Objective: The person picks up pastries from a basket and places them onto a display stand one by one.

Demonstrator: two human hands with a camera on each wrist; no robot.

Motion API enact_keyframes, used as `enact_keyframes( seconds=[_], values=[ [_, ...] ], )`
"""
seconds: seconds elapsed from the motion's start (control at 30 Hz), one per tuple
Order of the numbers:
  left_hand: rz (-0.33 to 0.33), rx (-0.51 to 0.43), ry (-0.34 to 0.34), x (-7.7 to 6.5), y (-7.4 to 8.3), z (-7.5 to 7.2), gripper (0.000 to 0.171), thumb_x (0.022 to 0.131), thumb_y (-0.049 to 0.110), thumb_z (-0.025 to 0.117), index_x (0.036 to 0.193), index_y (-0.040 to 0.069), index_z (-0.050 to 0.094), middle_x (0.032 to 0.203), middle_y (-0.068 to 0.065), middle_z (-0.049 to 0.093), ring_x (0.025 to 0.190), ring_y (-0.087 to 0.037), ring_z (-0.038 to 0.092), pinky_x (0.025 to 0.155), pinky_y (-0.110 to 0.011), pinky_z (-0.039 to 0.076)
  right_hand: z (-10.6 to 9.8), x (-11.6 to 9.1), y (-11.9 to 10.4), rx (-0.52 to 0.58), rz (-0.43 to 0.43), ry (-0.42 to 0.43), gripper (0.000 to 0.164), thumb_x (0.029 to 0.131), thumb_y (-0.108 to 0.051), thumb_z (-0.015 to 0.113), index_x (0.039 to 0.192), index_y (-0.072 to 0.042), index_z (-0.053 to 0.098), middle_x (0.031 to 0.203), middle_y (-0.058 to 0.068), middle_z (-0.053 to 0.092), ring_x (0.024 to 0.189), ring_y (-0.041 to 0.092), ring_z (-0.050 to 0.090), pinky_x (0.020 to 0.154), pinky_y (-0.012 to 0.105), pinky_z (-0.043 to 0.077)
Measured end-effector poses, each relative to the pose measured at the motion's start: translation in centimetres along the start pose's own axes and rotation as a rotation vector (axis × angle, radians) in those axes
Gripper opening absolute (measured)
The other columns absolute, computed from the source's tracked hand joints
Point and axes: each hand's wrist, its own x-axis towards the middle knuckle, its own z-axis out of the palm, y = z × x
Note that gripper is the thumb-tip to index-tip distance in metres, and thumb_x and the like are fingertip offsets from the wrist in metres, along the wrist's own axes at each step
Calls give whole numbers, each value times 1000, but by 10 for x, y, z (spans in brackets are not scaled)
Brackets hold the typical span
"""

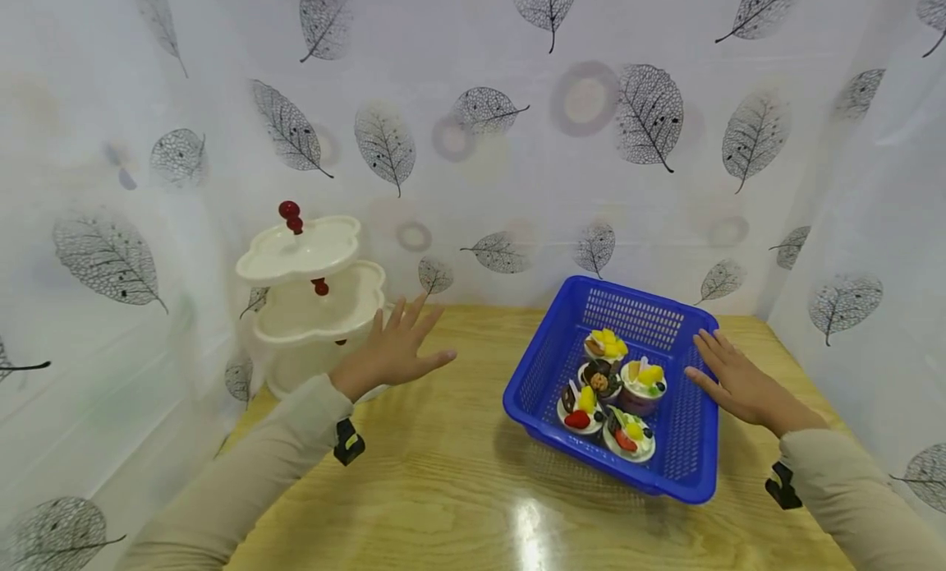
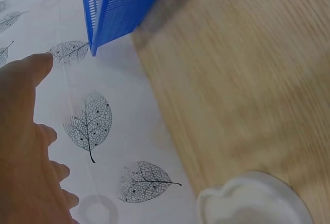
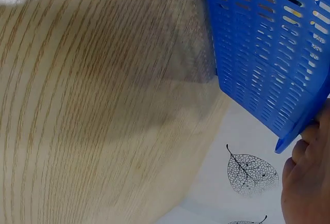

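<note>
My left hand (image 1: 392,349) is held out with its fingers spread, just right of a cream tiered stand (image 1: 296,318). It holds nothing, and it overlaps the stand's edge in the head view. On the other side, my right hand (image 1: 746,382) reaches over the right rim of a blue plastic basket (image 1: 532,366), fingers straight and thumb apart. The right wrist view shows those fingers (image 3: 311,133) right at the basket's rim. Inside the basket stand several dessert cups, among them one with yellow fruit (image 1: 606,343), one with a walnut (image 1: 599,380) and one with a strawberry (image 1: 579,415).
The stand has scalloped tiers and a red knob (image 1: 289,210) on top. Everything rests on a wood-grain table (image 1: 443,472). Behind and at both sides hangs a white curtain (image 1: 473,193) printed with dark leaves, close to the table's back edge.
</note>
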Motion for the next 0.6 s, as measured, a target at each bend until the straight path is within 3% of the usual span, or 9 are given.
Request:
enact_keyframes(
  seconds=[0.2, 0.6],
  values=[
    [6, -28, -18, -2, 2, 7, 82, 93, 66, 38, 155, 22, 9, 160, -13, -3, 144, -42, -7, 109, -69, -4, 6, -1, 4, 46, 26, -20, 77, 103, -41, 34, 148, 12, 0, 152, 37, -3, 140, 52, -7, 112, 63, -4],
    [0, -54, 0, -5, 2, 11, 81, 93, 64, 41, 155, 21, 12, 161, -11, -2, 144, -41, -9, 109, -68, -7, 3, 0, 0, 34, 44, -40, 81, 102, -44, 35, 148, 12, 0, 153, 36, -4, 139, 52, -8, 111, 65, 0]
  ],
)
